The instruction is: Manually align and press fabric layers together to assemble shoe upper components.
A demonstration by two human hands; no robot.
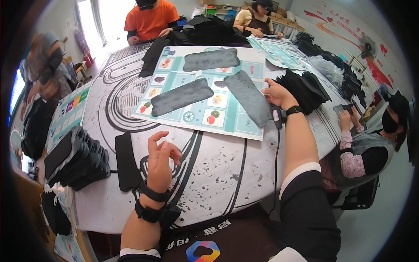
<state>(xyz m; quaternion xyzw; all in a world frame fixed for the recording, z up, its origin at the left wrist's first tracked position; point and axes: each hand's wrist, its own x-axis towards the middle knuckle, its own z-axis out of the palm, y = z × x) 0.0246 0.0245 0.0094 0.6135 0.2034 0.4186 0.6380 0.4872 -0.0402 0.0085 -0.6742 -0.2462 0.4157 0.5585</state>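
Grey, fuzzy elongated pad [248, 97] lies flat under right hand [276, 93]'s closed grip; left hand [160, 160] hovers open.

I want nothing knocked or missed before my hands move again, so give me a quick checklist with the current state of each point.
1. Right hand at the grey fuzzy strip on the pale picture board: ok.
2. Grip on that strip closed: cannot tell.
3. Left hand empty, open above the table: ok.
4. Flat black rectangular pad beside the left hand: ok.
5. Stack of black pads upright: ok.
6. Wrist cable clear of the strips: ok.
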